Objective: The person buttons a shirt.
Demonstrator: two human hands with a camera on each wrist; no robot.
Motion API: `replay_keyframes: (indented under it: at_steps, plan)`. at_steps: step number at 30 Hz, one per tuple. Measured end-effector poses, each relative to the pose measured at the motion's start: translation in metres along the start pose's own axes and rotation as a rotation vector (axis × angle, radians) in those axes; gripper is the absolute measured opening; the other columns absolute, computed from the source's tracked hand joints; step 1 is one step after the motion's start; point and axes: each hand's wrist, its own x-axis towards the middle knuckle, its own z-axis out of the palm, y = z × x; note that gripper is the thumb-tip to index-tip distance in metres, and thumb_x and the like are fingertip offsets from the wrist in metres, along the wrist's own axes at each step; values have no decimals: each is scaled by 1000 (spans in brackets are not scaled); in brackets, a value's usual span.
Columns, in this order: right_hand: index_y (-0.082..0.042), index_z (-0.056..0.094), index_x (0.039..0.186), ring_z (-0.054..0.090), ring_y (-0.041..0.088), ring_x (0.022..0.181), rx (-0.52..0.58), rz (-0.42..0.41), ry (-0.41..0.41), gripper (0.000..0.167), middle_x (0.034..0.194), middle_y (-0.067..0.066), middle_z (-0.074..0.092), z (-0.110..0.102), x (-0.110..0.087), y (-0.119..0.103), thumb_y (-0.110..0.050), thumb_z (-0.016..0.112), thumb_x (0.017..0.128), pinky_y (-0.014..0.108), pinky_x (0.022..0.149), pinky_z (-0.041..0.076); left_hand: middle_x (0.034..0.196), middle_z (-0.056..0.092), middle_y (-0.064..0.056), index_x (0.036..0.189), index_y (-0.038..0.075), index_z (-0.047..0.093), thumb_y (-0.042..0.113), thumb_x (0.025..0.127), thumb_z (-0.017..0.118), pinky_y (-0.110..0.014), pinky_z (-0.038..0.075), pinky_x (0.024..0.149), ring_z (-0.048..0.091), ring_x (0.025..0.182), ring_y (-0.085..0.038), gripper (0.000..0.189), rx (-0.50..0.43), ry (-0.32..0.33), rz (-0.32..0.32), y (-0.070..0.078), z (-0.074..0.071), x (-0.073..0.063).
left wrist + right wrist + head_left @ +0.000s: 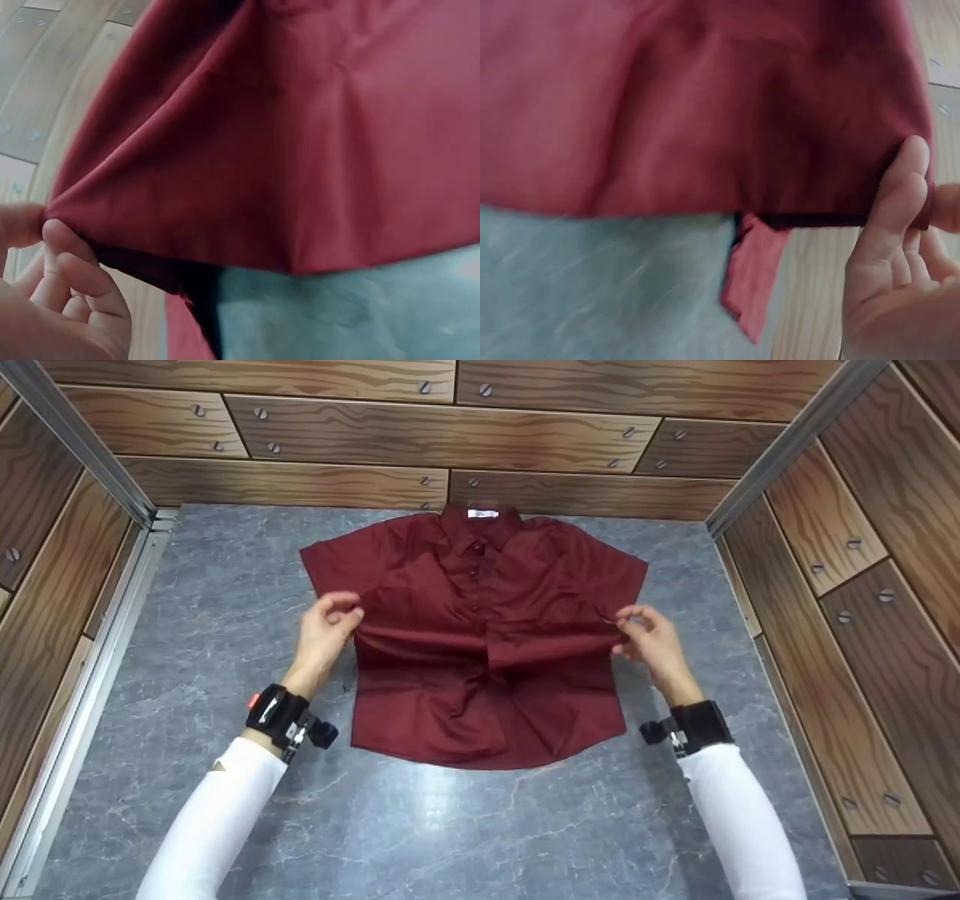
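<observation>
A dark red short-sleeved button shirt (480, 585) lies front up on the grey surface, its collar toward the back wall and its hem toward me. My left hand (322, 634) pinches the shirt's left edge below the sleeve; the left wrist view shows thumb and fingertips of this hand (75, 292) on a drawn-out corner of red cloth (247, 165). On the opposite edge my right hand (654, 643) pinches the cloth too. Close up, the right hand (900, 262) has a raised cloth corner (705, 127) between thumb and fingers. Folds cross the shirt's middle.
Wood-patterned panels (442, 435) stand behind the surface, with another panel wall (892, 607) on the right and one on the left. Metal rails run along the corners. Grey marble-patterned surface (465, 840) extends in front of the shirt and at both sides.
</observation>
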Motion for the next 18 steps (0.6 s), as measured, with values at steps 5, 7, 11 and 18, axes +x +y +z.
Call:
replay_keyframes:
  at_steps: [5,7,11,18]
  plan:
    - [3,62,109,54,8,49,-253,13,-141,20,80,-1,62,-2,-6,27,-8,55,94,21,47,44,64,48,7,102,3,71,3,83,58,-19,33,50,39,53,-3,23,203,-91,22,-25,-3,-10]
    - [5,63,107,51,9,50,-338,-12,-205,20,77,1,61,-2,-7,36,-4,54,92,22,48,43,65,49,8,97,4,73,3,82,58,-21,35,53,41,56,-4,21,299,-133,26,-33,-3,-14]
    - [6,65,101,50,10,53,-466,-58,-301,17,75,3,59,1,-10,48,-1,56,88,23,50,44,65,54,5,90,8,74,8,82,60,-24,37,56,46,59,-9,17,503,-194,64,-47,-3,-19]
    - [-11,66,87,55,18,70,-935,-281,-169,11,77,3,61,21,-17,44,-22,69,85,33,61,43,81,65,-6,86,16,74,13,79,65,-39,44,66,58,76,-26,12,832,-141,280,-51,8,-24]
